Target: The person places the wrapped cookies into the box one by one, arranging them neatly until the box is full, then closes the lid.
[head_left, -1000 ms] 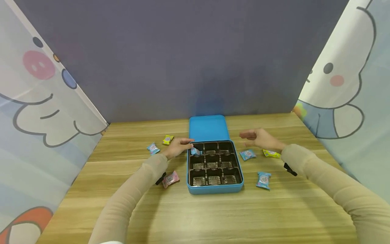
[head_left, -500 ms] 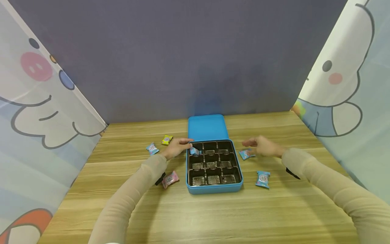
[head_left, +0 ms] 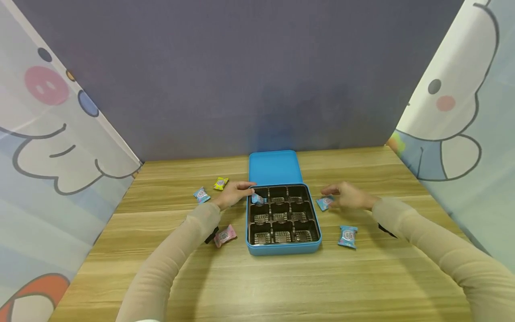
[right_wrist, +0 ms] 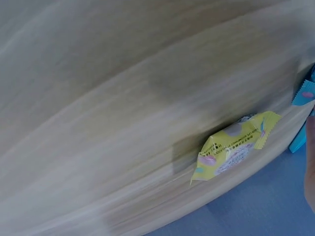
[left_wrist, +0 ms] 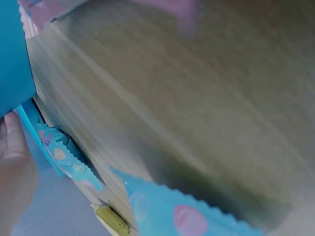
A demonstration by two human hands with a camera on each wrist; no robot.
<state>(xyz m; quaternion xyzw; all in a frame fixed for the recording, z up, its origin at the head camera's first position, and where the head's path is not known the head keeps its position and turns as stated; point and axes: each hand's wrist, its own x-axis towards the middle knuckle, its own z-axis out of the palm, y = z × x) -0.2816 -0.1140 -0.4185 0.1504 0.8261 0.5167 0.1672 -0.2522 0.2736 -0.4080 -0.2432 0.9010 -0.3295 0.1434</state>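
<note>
A blue tin box (head_left: 284,249) with a dark divided tray stands mid-table, its blue lid (head_left: 275,168) behind it. In the tray's back left compartment sits a blue wrapped candy (head_left: 259,199). My left hand (head_left: 232,195) rests at the box's back left corner, fingers extended, thumb near that candy; whether it touches the candy is unclear. Right of the box, my right hand (head_left: 349,196) has its fingers and thumb about another blue wrapped candy (head_left: 323,204), partly covering it. In the right wrist view, a yellow wrapped candy (right_wrist: 234,147) lies near that hand.
Left of the box lie a blue candy (head_left: 201,195), a yellow candy (head_left: 221,183) and a pink candy (head_left: 225,236) by the left wrist. Another blue candy (head_left: 348,236) lies front right. A dark panel (head_left: 257,80) stands behind the wooden table (head_left: 281,290).
My right hand has moved down and slightly right, onto the blue candy beside the box; its forearm now covers the yellow candy there in the head view. The left hand stays at the box corner.
</note>
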